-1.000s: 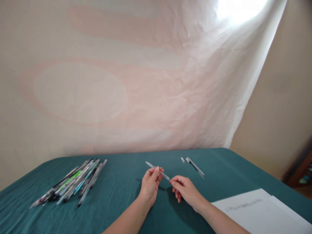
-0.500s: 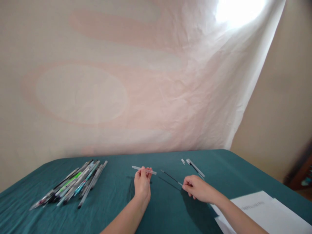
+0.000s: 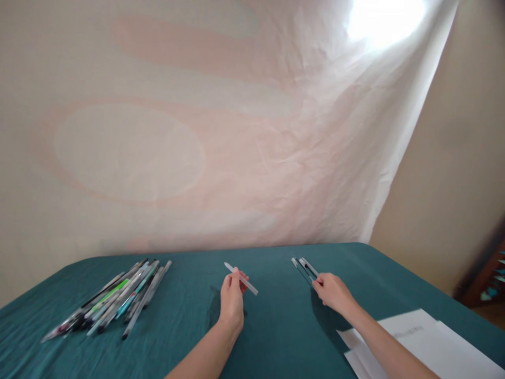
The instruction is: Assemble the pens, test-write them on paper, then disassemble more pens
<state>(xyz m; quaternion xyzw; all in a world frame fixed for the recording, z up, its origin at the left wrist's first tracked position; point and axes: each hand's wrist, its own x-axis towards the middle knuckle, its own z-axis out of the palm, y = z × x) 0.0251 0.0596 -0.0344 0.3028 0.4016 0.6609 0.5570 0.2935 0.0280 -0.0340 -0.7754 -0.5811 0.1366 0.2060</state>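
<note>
My left hand [image 3: 232, 301] pinches a clear, hollow-looking pen barrel [image 3: 250, 286] above the middle of the table, its pointed end toward the far left. At the right, my right hand [image 3: 334, 291] is closed on a thin, dark pen refill [image 3: 303, 272], gripping it by its near end with the tip pointing away to the far left. Just beyond those fingers lies a clear pen [image 3: 310, 267] with a dark part inside, partly covered by the hand. A small clear pen cap [image 3: 294, 261] sits to its left, close to the refill tip.
Many pens lie in a loose pile [image 3: 118, 301] on the left of the green-covered table [image 3: 272, 337]. White paper sheets [image 3: 418, 339] rest at the front right, beneath my right forearm. A pale cloth [image 3: 236, 158] hangs behind the table.
My right hand has moved right and away from me with the refill, to beside the pen and cap. The barrel in my left hand has tilted more steeply.
</note>
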